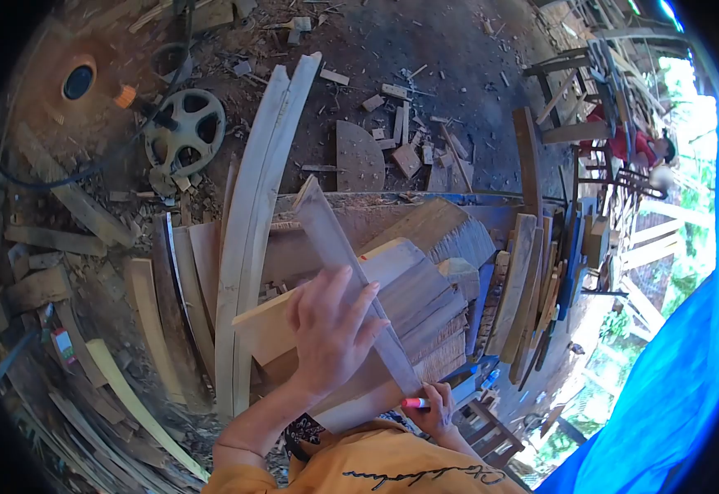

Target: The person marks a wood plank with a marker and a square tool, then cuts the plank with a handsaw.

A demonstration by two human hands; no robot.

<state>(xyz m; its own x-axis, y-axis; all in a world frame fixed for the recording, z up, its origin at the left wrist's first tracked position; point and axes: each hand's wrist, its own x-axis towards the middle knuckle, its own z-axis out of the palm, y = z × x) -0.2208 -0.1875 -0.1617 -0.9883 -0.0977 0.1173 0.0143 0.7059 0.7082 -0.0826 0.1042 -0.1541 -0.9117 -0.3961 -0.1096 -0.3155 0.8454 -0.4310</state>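
— While the left hand (331, 325) lies flat with its fingers spread on the narrow grey strip (351, 284), what does the other hand have?

— The right hand (434, 409) is closed round a red marker (415, 403), just at the near end of that strip. The strip runs slantwise across a pale plank (310, 317), which lies on the stack of boards (425, 280).

— Any bin or box holding things?

— None that I can make out. Beyond the strip's far end, scraps of wood (392, 123) lie loose on the dirt floor. Left of the strip stands a long curved plank (252, 214), and farther left of that a spoked wheel (185, 128) sits on the ground.

— What is hard to read?

— The marker's tip is hidden by the strip's edge, so I cannot tell if it touches wood. The right hand's fingers are partly covered too. Far right of the strip, a person in red (644, 148) is small and blurred among chair frames (590, 99). A blue tarp (672, 387) cuts off the view right of the strip. The orange sleeve (376, 465) fills the bottom edge.
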